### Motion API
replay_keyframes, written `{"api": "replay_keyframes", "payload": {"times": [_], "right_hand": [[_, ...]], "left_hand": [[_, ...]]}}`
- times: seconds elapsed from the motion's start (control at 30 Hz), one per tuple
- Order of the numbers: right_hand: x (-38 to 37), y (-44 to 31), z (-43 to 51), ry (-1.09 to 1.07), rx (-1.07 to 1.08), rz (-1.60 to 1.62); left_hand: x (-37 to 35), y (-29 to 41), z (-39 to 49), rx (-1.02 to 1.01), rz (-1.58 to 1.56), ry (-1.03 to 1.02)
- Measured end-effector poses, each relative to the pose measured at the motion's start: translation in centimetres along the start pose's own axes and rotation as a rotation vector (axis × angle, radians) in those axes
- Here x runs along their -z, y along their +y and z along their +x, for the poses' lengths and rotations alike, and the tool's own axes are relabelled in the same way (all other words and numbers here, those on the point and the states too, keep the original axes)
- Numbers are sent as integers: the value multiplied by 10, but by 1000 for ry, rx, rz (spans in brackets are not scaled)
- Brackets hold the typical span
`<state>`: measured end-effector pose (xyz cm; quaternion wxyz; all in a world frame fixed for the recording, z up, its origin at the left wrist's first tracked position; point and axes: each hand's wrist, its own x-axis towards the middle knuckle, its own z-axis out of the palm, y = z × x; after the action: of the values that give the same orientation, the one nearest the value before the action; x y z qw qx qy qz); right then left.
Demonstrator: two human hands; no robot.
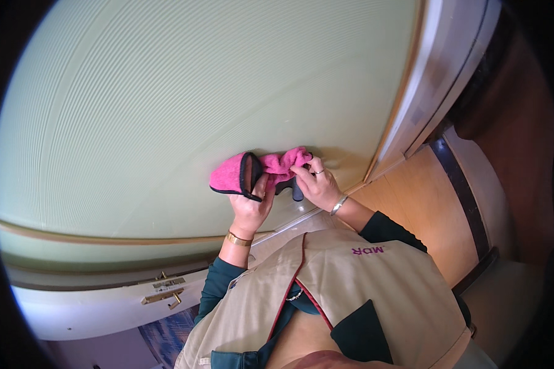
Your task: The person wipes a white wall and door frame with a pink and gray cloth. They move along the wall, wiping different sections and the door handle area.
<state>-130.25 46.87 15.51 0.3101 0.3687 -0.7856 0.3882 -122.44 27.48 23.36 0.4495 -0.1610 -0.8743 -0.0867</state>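
My left hand (251, 203) has fingers inside the black-edged opening of a pink cleaning mitt (229, 175), which lies against a pale green ribbed panel (166, 115). Gathered pink cloth (284, 165) stretches from the mitt to my right hand (317, 182), whose fingertips pinch its right end. Whether mitt and cloth are one piece I cannot tell. Beneath the cloth, between my hands, shows a dark handle-like part (297, 190); its other end is hidden.
A white frame (411, 106) with a wooden edge borders the panel at right. At lower left is a white door (106, 302) with a brass handle (175, 300). Wooden floor (420, 207) with a dark strip (461, 198) lies at right, near a dark-edged piece of furniture (478, 272).
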Motion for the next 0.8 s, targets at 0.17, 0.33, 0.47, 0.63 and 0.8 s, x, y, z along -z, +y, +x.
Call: {"api": "replay_keyframes", "payload": {"times": [0.17, 0.33, 0.47, 0.63, 0.8], "right_hand": [[25, 5, 10, 56, -68, -111], [42, 6, 18, 123, -145, -250], [43, 11, 17, 159, -186, -361], [37, 22, 8, 103, -310, -359], [19, 31, 4, 184, -325, -304]], "left_hand": [[-3, 12, 35, -104, -53, -22], [-11, 15, 52, -213, -108, -77], [-27, 13, 58, -297, -168, -61], [-56, 24, 73, -372, -168, -126], [-63, 19, 78, -389, -149, -162]]}}
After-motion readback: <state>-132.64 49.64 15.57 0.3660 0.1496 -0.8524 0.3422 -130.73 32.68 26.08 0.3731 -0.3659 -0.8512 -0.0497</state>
